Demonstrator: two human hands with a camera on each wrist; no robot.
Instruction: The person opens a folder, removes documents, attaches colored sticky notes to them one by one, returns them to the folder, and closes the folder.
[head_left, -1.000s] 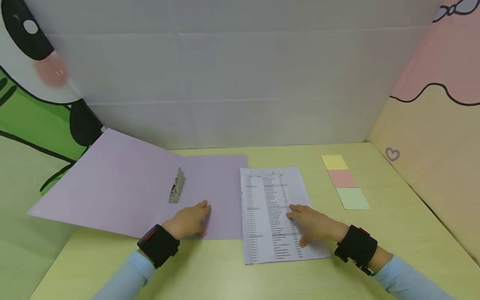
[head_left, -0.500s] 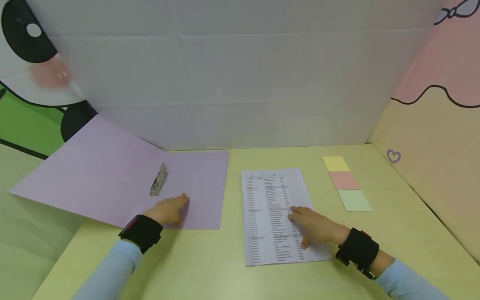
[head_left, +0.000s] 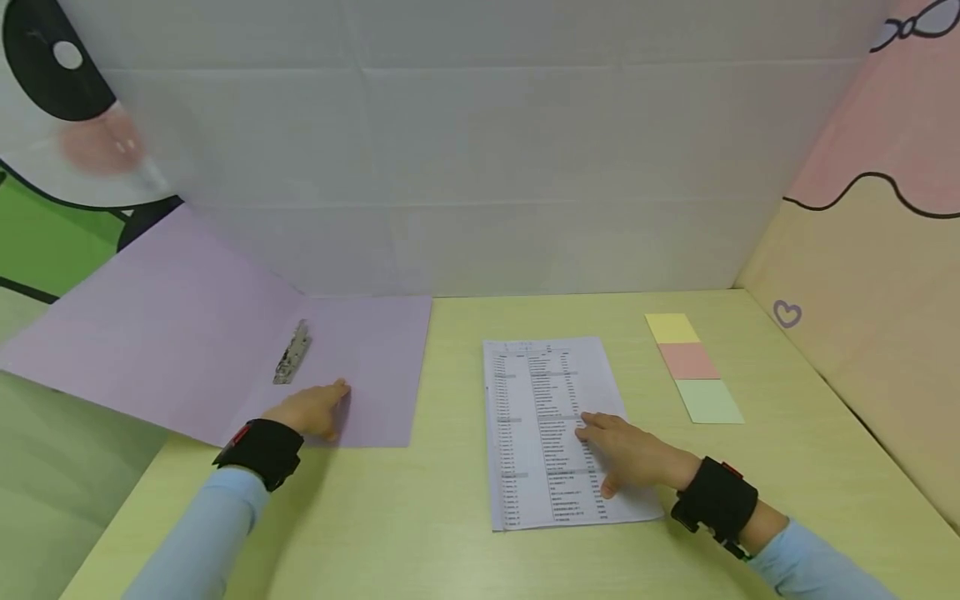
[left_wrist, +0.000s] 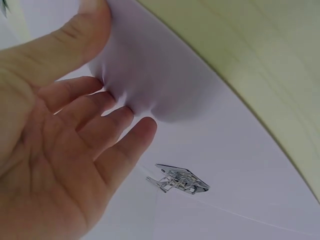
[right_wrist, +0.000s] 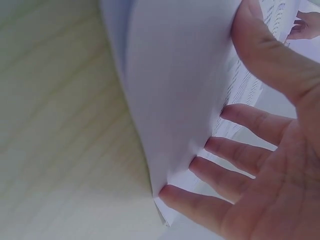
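A lilac clip folder [head_left: 375, 367] lies opened at the left of the table, its cover [head_left: 165, 317] tilted up toward the wall. Its metal clip [head_left: 292, 352] sits near the fold, and nothing is under it. My left hand [head_left: 311, 410] rests its fingertips on the folder's inner page, below the clip; in the left wrist view the fingers [left_wrist: 117, 145] are spread and touch the lilac surface. A printed sheet stack [head_left: 547, 433] lies right of the folder. On its right half my right hand [head_left: 630, 450] rests with fingertips [right_wrist: 197, 162] touching the paper.
Three sticky-note pads, yellow [head_left: 672, 327], pink [head_left: 687, 361] and green [head_left: 708, 401], lie in a row at the right of the table [head_left: 450, 533]. A white wall [head_left: 480, 167] closes the back, and decorated panels stand at both sides.
The folder has slid left with my left hand on it, leaving a gap of bare table between it and the papers. My right hand has stayed on the papers.
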